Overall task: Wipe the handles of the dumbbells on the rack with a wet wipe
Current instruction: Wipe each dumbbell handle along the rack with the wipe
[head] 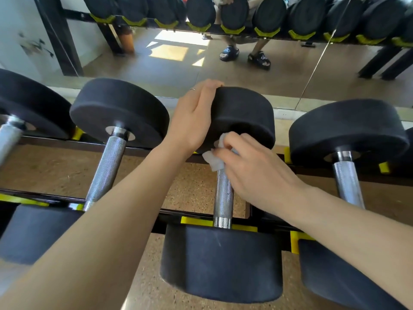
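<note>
dumbbell axis: the middle dumbbell [225, 175] lies on the rack [156, 220] with its long axis running near to far, one black head toward the camera, the other toward the mirror [156, 63].
handle: the knurled steel handle [223, 198] spans the gap between the two rack rails, its ends dropping into yellow cradles [196, 221].
wipe position: the white wet wipe [212, 161] is bunched at the far end of the handle, just under the far head, touching the bar.
right hand: the right hand [252, 173] curls its fingers round the wipe and the bar, pinching the wipe against the metal; the near stretch of the handle is bare below the grip.
left hand: the left hand [194, 117] lies on the left side of the far head, fingers hooked over its top edge, a ring on one finger.
look: the heads are matte black and round, the near one scuffed with a pale scratch; the bar is shiny with a crosshatched grip.
neighbours: more dumbbells of the same kind lie to the left [107, 166] and right [348, 180], parallel, well apart.
floor: speckled tan floor [190, 186] shows between the rails.
</note>
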`<state>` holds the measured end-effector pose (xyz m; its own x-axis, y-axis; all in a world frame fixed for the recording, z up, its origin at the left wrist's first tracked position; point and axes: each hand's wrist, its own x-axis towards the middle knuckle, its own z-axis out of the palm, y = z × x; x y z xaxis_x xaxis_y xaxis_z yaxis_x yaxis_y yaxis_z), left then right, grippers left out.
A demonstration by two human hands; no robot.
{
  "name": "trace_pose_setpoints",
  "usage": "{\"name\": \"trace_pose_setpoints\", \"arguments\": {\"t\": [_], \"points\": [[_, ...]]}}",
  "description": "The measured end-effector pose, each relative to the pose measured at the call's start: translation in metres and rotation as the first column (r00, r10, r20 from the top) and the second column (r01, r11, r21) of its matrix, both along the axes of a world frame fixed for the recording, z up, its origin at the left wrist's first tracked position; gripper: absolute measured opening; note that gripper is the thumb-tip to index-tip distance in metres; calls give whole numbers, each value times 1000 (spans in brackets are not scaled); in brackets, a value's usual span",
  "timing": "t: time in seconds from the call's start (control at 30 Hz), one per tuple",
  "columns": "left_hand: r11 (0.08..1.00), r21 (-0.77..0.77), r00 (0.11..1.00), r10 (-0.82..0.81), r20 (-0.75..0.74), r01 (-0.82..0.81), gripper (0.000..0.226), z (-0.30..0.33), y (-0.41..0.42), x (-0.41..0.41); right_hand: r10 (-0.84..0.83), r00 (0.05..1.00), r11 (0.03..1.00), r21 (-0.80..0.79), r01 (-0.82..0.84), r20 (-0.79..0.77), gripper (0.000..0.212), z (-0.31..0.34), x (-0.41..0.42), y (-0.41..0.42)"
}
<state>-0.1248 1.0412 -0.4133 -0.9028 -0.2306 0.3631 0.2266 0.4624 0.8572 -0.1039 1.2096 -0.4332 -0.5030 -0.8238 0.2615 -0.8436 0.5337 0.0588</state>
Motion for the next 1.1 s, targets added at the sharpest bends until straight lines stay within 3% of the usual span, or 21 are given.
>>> {"name": "trace_pose_setpoints", "arguments": {"t": [0.1, 0.23, 0.33, 0.4, 0.47, 0.57, 0.67, 0.9, 0.97, 1.1], "points": [[1000, -19, 1000, 3, -14, -3, 39, -3, -1, 0, 19, 998, 995, -99, -12, 65, 29, 2, 3, 5], [1000, 24, 1000, -7, -14, 7, 40, -5, -1, -1, 45, 996, 992, -115, -54, -82, 15, -2, -8, 10], [999, 52, 1000, -1, -24, 3, 42, -5, 0, -2, -56, 982, 961, -258, 102, 180, 24, -1, -6, 16], [999, 49, 1000, 10, -29, -8, 42, -5, 1, -3, -156, 922, 925, -274, 262, 354, 13, -4, -6, 22], [999, 46, 999, 17, -47, -15, 44, -7, 1, -4, -186, 899, 916, -262, 305, 397, 5, -3, -7, 29], [1000, 9, 998, 16, -64, -15, 44, -9, 1, -5, -34, 947, 934, -327, 144, 320, 13, 8, 3, 22], [1000, -1, 997, 8, -80, -8, 43, -10, -1, -5, 49, 996, 984, -176, -35, 77, 26, 2, 0, 5], [1000, 0, 997, -1, -71, 1, 42, -9, -1, -4, -87, 996, 992, -87, 88, 14, 22, -7, -2, 5], [1000, 11, 998, 3, -64, -3, 42, -9, -1, -5, -162, 983, 971, -164, 174, 84, 19, -7, 0, 10], [1000, 15, 998, 19, -60, -18, 42, -9, 0, -6, -146, 867, 803, -454, 385, 477, 18, -9, -1, 14]]}}
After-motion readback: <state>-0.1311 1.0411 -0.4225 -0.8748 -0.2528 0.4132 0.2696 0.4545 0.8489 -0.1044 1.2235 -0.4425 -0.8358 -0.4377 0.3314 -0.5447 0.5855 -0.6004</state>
